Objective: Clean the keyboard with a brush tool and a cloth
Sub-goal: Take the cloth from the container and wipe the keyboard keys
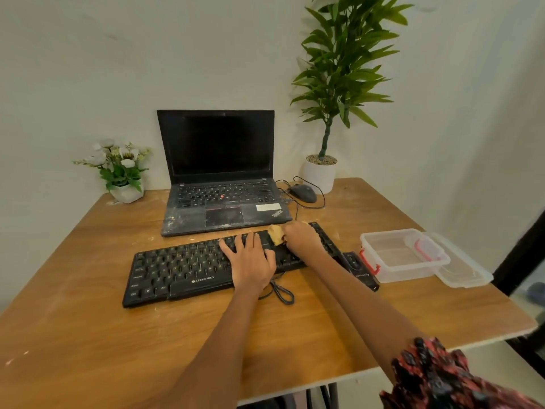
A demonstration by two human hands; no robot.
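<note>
Patterned sleeve nearest; the right hand, clamped on a yellowish cloth, rests at the keyboard's far right. Left hand lies flat, fingers apart, pinning the keys. Uncleaned keys stretch leftward along its long axis.

Open laptop (screen dark), mouse, potted plant, flower pot, clear container

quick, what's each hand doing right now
Left hand: open, fingers spread flat on the keyboard, holding nothing.
Right hand: closed around a yellowish cloth on the keyboard.
</note>
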